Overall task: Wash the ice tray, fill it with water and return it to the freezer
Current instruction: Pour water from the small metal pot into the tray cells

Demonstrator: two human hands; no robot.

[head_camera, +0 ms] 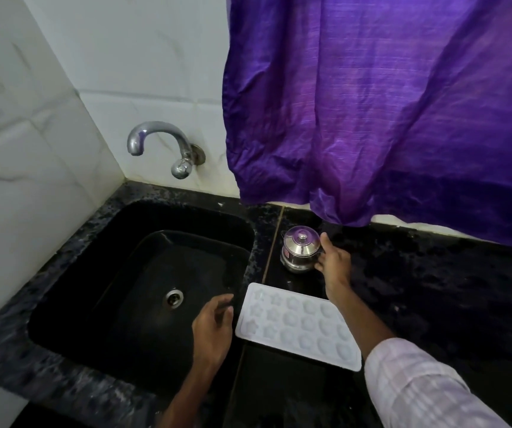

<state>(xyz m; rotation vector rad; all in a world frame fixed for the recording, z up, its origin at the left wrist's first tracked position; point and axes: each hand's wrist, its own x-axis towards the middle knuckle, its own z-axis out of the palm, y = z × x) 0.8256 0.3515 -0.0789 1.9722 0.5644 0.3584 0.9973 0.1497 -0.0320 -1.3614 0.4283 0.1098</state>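
Observation:
A white ice tray (297, 325) with several shaped cups lies flat on the black counter, just right of the sink. My left hand (213, 325) hovers over the sink's right edge beside the tray's left end, fingers relaxed and holding nothing. My right hand (333, 262) reaches past the tray's far side to a small steel lidded pot (299, 250) and grips its right side, thumb up along it. The black sink (100, 273) looks dry, and no water runs from the chrome tap (155, 140) on the wall.
A purple curtain (387, 103) hangs over the counter's back edge right behind the pot. White tiled walls enclose the sink at left and rear. The dark speckled counter (449, 288) stretches to the right. A steel drain (173, 298) sits in the basin floor.

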